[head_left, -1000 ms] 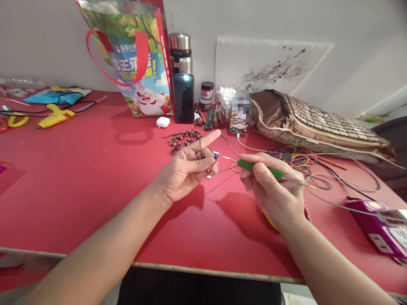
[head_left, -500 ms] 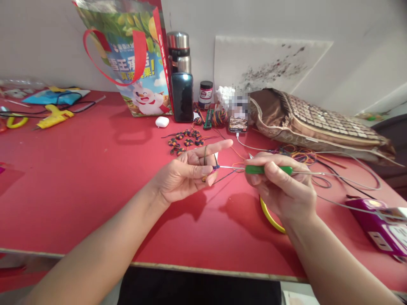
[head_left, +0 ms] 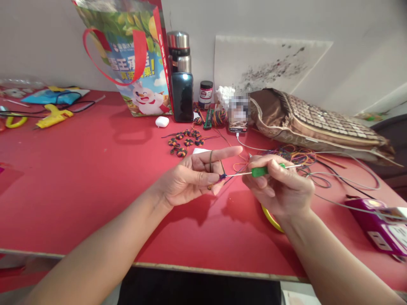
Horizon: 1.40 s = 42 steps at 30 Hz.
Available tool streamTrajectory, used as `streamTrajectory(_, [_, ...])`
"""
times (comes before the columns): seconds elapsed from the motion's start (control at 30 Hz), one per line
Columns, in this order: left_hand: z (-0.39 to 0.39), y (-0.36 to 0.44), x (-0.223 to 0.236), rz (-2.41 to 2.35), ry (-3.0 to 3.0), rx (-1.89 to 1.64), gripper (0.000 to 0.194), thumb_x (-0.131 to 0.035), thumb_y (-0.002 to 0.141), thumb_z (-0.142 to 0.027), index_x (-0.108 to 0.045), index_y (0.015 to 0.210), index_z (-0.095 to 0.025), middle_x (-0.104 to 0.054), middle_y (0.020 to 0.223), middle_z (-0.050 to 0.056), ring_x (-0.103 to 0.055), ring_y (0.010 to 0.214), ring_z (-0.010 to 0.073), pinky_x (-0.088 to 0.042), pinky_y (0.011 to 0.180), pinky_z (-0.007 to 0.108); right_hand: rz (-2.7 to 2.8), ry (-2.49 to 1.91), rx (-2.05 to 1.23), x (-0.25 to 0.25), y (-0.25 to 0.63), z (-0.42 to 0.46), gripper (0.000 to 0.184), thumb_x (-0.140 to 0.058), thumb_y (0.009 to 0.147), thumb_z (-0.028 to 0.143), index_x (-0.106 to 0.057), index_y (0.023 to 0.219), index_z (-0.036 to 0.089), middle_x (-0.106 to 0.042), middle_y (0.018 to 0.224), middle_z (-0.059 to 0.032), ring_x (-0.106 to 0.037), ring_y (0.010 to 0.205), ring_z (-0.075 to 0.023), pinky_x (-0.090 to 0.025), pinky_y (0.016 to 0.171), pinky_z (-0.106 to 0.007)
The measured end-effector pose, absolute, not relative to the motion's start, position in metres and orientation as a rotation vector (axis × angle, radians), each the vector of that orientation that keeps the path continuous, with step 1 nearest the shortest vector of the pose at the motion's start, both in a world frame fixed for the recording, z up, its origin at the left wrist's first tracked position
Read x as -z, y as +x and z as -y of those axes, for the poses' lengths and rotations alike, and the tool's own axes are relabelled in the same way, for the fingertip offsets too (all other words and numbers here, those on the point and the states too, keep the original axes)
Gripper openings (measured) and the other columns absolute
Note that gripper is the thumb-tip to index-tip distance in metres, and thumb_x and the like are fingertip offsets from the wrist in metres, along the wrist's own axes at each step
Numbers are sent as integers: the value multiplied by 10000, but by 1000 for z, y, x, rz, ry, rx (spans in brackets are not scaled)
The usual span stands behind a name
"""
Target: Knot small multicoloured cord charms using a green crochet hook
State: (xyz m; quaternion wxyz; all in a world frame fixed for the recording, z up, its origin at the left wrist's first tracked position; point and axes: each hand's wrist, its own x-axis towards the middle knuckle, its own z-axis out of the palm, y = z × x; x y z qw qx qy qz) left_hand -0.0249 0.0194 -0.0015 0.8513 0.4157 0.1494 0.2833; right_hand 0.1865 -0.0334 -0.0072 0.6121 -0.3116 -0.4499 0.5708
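Note:
Above the red table, my left hand [head_left: 190,176] pinches a small dark purple and orange piece of crochet [head_left: 221,178] between thumb and fingers. A dark green yarn strand [head_left: 210,161] loops round its outstretched index finger. My right hand [head_left: 281,182] grips the green handle of a crochet hook [head_left: 260,171] like a pencil. The hook's thin metal shaft points left, its tip meeting the crochet piece. Behind the hands lie several small knotted multicoloured crochet pieces [head_left: 188,142].
Yellow scissor handles [head_left: 271,219] lie beneath my right hand. Loose yarn [head_left: 294,154] and cables run to the right, near a purple power strip [head_left: 372,224]. At the back stand a printed bag [head_left: 136,59], a dark phone [head_left: 183,97], a lit phone [head_left: 238,123] and a brown sequined bag [head_left: 318,123].
My left hand has shifted slightly right and down with the crochet piece. The right hand has tilted the hook, its rear end now higher.

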Motion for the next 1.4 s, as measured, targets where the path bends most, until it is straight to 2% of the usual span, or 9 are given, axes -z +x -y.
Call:
streamTrajectory(0.17, [-12, -16, 1, -477, 1046, -779, 501, -869, 807, -215, -802, 1299, -281, -662, 718, -12, -625, 658, 125, -497, 706, 293, 884, -758, -1347, 12, 176, 31, 200, -895, 764, 428, -859, 824, 240, -633, 534, 17, -289, 356, -47, -260, 419, -261])
streamTrajectory(0.4, [-9, -9, 2, -589, 1181, -839, 403, -799, 822, -161, -833, 1217, -226, -656, 702, -16, -645, 661, 131, -532, 674, 285, 870, -865, -1275, 16, 175, 25, 212, -831, 800, 424, -859, 880, 229, -622, 576, 11, -328, 420, -74, -312, 452, -273])
streamTrajectory(0.6, [-9, -8, 1, -656, 1193, -742, 247, -850, 784, -187, -855, 1031, -186, -748, 695, 27, -675, 658, 155, -541, 703, 304, 871, -954, -1255, 11, 180, 26, 158, -854, 740, 351, -848, 769, 196, -589, 512, 3, -333, 418, -72, -187, 417, -248])
streamTrajectory(0.7, [-9, -7, 0, -662, 1245, -659, 140, -852, 823, -297, -827, 871, -168, -771, 726, 56, -659, 687, 151, -500, 696, 285, 891, -1032, -1283, 9, 181, 26, 182, -891, 688, 346, -841, 746, 182, -559, 489, 10, -354, 439, -79, -163, 416, -239])
streamTrajectory(0.83, [-9, -6, 3, -685, 1299, -624, 385, -762, 913, -498, -756, 733, -158, -737, 710, 66, -522, 594, 113, -381, 582, 270, 926, -1078, -1355, 10, 181, 23, 257, -929, 660, 370, -798, 742, 165, -551, 498, 25, -357, 452, -74, -193, 420, -234])
streamTrajectory(0.97, [-9, -3, 8, -740, 1338, -663, 377, -732, 935, -506, -757, 803, -154, -721, 682, 62, -451, 565, 110, -325, 559, 268, 906, -1031, -1340, 12, 178, 20, 366, -950, 652, 448, -749, 776, 169, -597, 565, 32, -372, 452, -65, -264, 436, -244])
streamTrajectory(1.17, [-9, 5, 18, -938, 1188, -1022, 327, -766, 909, -445, -734, 727, -175, -645, 698, 11, -465, 624, 108, -393, 614, 244, 986, -1153, -1334, 17, 165, 23, 496, -922, 694, 590, -660, 792, 180, -571, 563, 52, -410, 457, -72, -298, 437, -230])
streamTrajectory(1.27, [-7, 9, 23, -968, 1026, -1064, 290, -794, 878, -459, -774, 786, -184, -656, 758, 16, -554, 717, 135, -438, 656, 245, 1059, -1171, -1307, 24, 155, 26, 499, -941, 679, 567, -659, 821, 181, -645, 666, 18, -515, 548, -99, -379, 503, -240])
streamTrajectory(1.4, [-4, 14, 25, -950, 937, -1115, 276, -860, 823, -435, -775, 771, -178, -657, 798, 16, -575, 768, 138, -480, 726, 248, 1059, -1157, -1315, 34, 144, 26, 481, -973, 654, 497, -654, 838, 187, -646, 694, 17, -548, 602, -123, -411, 532, -252])
